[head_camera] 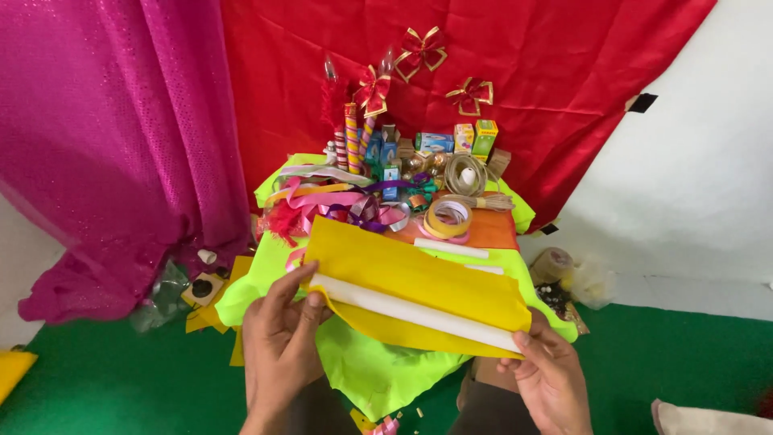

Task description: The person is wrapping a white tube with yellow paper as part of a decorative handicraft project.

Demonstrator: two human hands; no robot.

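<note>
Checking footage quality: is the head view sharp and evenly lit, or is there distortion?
Head view: light soft and even, with no harsh glare; left hand, right hand and yellow paper fairly sharp; wide-angle bending at the edges; small boxes at the back look soft.

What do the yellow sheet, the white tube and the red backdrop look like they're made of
Yellow sheet: likely felt or thin craft fabric, matte, bending softly without sharp creases. White tube, held by the left hand and right hand: probably rolled paper or card, smooth, matte. Red backdrop: satin-like cloth, glossy, with shiny folds.
</note>
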